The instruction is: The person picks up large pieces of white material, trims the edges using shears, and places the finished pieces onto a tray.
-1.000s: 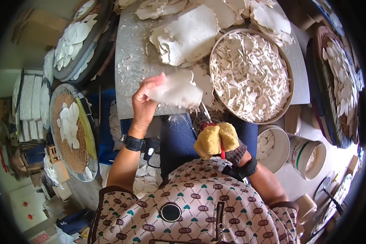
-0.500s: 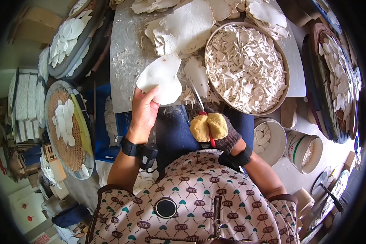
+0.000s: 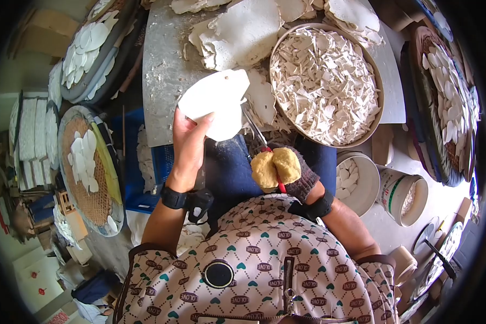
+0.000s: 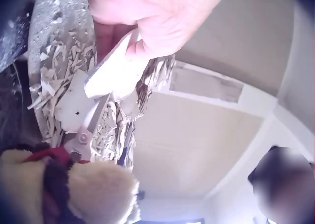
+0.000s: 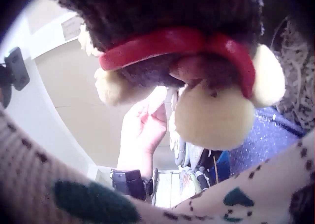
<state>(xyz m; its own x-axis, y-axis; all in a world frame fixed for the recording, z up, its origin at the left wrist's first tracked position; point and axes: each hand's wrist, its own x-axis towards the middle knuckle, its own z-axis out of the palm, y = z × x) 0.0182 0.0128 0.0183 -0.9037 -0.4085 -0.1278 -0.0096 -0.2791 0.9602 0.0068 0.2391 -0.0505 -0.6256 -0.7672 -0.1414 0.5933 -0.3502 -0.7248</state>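
My left hand (image 3: 190, 143) pinches a thin, flat white piece (image 3: 216, 100) with a rounded outline, thumb on its near face. Red-handled scissors (image 4: 83, 137) sit in my right hand (image 3: 303, 181), which wears a dark knitted glove and is partly hidden behind yellow sponge padding (image 3: 275, 168) at the handles. In the left wrist view the blades meet the lower edge of the white piece. The right wrist view shows the red handle loops (image 5: 152, 49) around gloved fingers, with sponge pads (image 5: 216, 118) beside them.
A round tray (image 3: 380, 89) heaped with white trimmings stands on the metal table (image 3: 162, 81). Larger rough white sheets (image 3: 243, 35) lie behind. Two buckets (image 3: 375, 189) stand at the right, a blue crate (image 3: 159, 167) below left, and round racks (image 3: 94, 210) of white pieces at the sides.
The left hand has turned the white piece from lying edgewise to facing upward, then shifted it slightly. The scissors have come up against its lower right edge.
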